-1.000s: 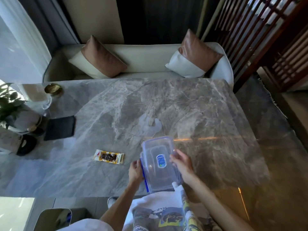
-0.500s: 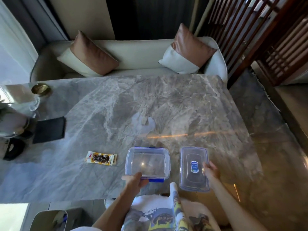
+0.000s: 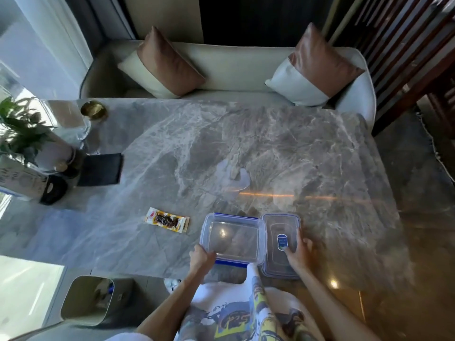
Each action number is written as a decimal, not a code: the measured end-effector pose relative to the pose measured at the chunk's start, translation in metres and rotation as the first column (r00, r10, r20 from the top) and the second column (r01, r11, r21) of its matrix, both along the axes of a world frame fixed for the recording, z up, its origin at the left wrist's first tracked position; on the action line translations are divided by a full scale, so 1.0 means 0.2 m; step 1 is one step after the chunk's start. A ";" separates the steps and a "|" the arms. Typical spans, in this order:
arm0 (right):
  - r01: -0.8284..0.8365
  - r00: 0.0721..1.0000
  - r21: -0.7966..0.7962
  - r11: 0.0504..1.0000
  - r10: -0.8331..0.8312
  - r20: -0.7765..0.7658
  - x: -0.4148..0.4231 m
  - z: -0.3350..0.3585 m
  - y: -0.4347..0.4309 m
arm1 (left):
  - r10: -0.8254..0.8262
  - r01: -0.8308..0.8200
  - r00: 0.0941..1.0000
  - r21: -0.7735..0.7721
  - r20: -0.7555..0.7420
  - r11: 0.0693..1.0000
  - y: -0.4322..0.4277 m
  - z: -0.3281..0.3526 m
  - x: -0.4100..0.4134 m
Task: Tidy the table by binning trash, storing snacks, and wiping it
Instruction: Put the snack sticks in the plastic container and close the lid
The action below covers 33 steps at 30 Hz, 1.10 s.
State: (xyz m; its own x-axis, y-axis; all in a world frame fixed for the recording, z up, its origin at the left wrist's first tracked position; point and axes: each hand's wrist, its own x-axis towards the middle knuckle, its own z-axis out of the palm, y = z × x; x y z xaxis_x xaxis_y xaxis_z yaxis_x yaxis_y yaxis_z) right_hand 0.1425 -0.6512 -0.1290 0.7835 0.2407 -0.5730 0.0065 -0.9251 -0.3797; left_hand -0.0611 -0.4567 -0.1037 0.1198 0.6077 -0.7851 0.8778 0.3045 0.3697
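A clear plastic container (image 3: 231, 238) with blue clips sits open and empty near the front edge of the grey marble table (image 3: 246, 148). My left hand (image 3: 200, 258) grips its near left rim. Its clear lid (image 3: 280, 244), with a blue label, lies flat right beside it. My right hand (image 3: 299, 252) rests on that lid with fingers spread over it. A snack packet (image 3: 168, 219), yellow-white with dark contents, lies on the table left of the container, apart from both hands.
A trash bin (image 3: 86, 300) stands on the floor at the lower left. A black cloth (image 3: 99, 169), a gold dish (image 3: 93, 110), a potted plant (image 3: 22, 134) and a glass piece crowd the table's left end. A cushioned sofa (image 3: 229, 67) runs behind.
The lid came off the container and now lies on the table to its right, closer to the container than half a second ago. The container stands open under my left hand.
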 end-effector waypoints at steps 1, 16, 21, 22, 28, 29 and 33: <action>-0.006 1.000 -0.011 1.000 0.006 -0.005 0.00 0.00 0.00 | -0.040 0.040 0.999 -0.006 0.000 0.999 0.01 0.01 0.00; -0.148 0.956 0.337 0.930 0.222 -0.193 -0.53 0.30 1.25 | -0.065 0.057 0.998 0.277 0.017 0.959 0.95 0.08 -0.40; -0.091 0.953 0.037 0.995 0.098 -0.288 -0.86 0.16 1.55 | -0.138 0.130 0.990 0.213 0.023 0.968 1.22 0.00 -0.47; -0.073 0.968 -0.011 0.997 0.068 -0.242 -0.90 0.14 1.57 | -0.168 0.157 0.985 0.182 0.044 0.971 1.24 -0.03 -0.47; 0.095 0.987 -0.022 0.995 -0.097 -0.125 -1.02 0.06 1.63 | -0.233 0.223 0.963 0.083 0.138 0.971 1.33 -0.17 -0.44; 0.151 0.976 0.011 0.988 -0.148 -0.158 -1.03 0.05 1.63 | -0.244 0.235 0.958 0.070 0.148 0.969 1.34 -0.18 -0.44; 0.339 0.919 0.051 0.939 -0.319 -0.232 -1.06 0.04 1.62 | -0.169 0.196 0.957 -0.099 0.238 0.976 1.37 -0.20 -0.52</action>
